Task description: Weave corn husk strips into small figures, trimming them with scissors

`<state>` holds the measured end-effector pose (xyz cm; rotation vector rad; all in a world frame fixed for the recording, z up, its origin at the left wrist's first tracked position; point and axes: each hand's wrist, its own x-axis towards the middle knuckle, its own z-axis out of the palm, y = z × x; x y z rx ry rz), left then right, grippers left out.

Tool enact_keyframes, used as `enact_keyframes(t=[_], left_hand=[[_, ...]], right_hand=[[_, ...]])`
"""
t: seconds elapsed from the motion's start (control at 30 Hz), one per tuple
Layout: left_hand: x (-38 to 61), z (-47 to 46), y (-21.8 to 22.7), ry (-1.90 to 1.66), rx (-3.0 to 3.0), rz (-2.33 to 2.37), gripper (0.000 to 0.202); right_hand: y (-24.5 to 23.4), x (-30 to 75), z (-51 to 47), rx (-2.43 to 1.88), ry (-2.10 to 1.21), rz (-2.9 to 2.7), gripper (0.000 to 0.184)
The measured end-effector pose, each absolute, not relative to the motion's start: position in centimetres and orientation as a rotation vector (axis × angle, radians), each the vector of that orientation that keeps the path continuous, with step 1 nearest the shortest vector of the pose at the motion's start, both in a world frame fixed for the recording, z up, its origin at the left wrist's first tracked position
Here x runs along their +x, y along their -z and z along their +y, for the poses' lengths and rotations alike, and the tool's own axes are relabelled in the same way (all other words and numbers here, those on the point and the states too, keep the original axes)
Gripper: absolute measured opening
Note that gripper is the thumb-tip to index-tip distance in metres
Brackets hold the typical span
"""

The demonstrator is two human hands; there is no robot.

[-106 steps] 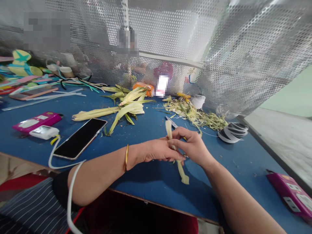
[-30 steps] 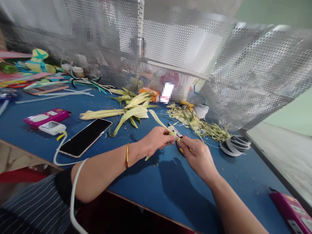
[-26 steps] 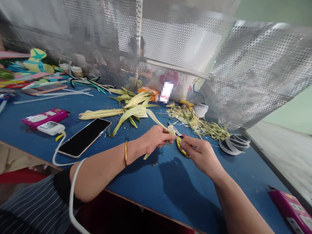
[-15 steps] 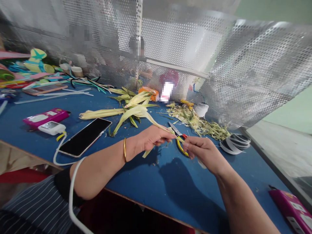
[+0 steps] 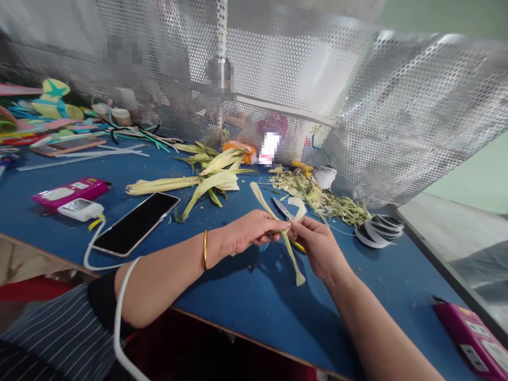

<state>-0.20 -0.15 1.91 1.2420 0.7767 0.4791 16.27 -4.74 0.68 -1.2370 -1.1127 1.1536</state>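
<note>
Far left, I make out a yellow cutout (image 5: 55, 89) bearing a star shape, then a magenta power strip (image 5: 71, 191) whose markings are too small for me to read. Touching it or just beside it is a small white device (image 5: 80, 209) with a display I can't resolve. Next comes a smartphone (image 5: 136, 224), its screen dark and no logo visible. A heap of corn husks (image 5: 216, 182) lies mid-tabletop; I take it as unworked stock, so plenty looks left. Nearer, the left hand (image 5: 260, 230) pinches the husk strips (image 5: 293, 259) between thumb and fingers, above the tabletop. At the back, a bright pixelated rectangle (image 5: 270, 148) gives me no legible words. Scissors (image 5: 282, 208) sit behind the strips, the yellow handle partly hidden by the right hand (image 5: 317, 243), whose fingertips close on the same strips at their crossing. I judge the piece partly made: gathered at one point, with long ends loose. Further right, husk scraps (image 5: 304, 190) suggest some trimming is done. Then come a coil of white tape (image 5: 373, 231) and a second power strip (image 5: 472, 336), its print equally unreadable.
</note>
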Motion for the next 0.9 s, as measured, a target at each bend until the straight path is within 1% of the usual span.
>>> enact_keyframes(t=[0.13,0.27,0.4,0.47,0.53,0.6,0.67,0.73,0.8,0.87,0.9], left_hand=[[-0.2,-0.3,-1.7,-0.456,1.352,0.757,0.035],[-0.4,-0.3,-1.6,-0.438,1.41,0.7,0.035],[-0.5,-0.3,-2.1,-0.429,1.379,0.756,0.045],[-0.6,-0.4,-2.5,-0.436,1.365,0.74,0.045],[-0.8,-0.4,-3.0,-0.447,1.339,0.697,0.042],[-1.0,-0.4,-3.4,-0.453,1.32,0.669,0.036],[-1.1,-0.3,-3.6,-0.459,1.333,0.686,0.032],[-1.1,-0.1,-3.7,-0.44,1.389,0.7,0.032],[-1.0,0.2,-3.8,-0.429,1.449,0.679,0.033],[-1.1,0.4,-3.9,-0.417,1.49,0.663,0.035],[-1.1,0.5,-4.0,-0.413,1.499,0.663,0.037]], right_hand=[[-0.2,15.7,-4.9,-1.287,-0.92,-1.086,0.029],[0.2,15.9,-4.7,-1.323,-0.804,-1.172,0.031],[-0.3,16.7,-4.9,-1.497,-0.654,-1.427,0.045],[-0.8,17.2,-5.3,-1.606,-0.441,-1.506,0.05],[-1.4,17.5,-5.7,-1.608,-0.187,-1.544,0.047],[-1.9,17.7,-5.8,-1.492,-0.076,-1.578,0.036],[-2.6,17.5,-5.3,-1.352,-0.12,-1.631,0.025],[-3.3,17.0,-4.5,-1.273,-0.281,-1.703,0.02],[-4.0,16.2,-3.5,-1.275,-0.598,-1.721,0.021],[-4.6,15.2,-2.5,-1.285,-0.976,-1.608,0.026],[-4.9,14.8,-2.1,-1.275,-1.107,-1.525,0.029]])
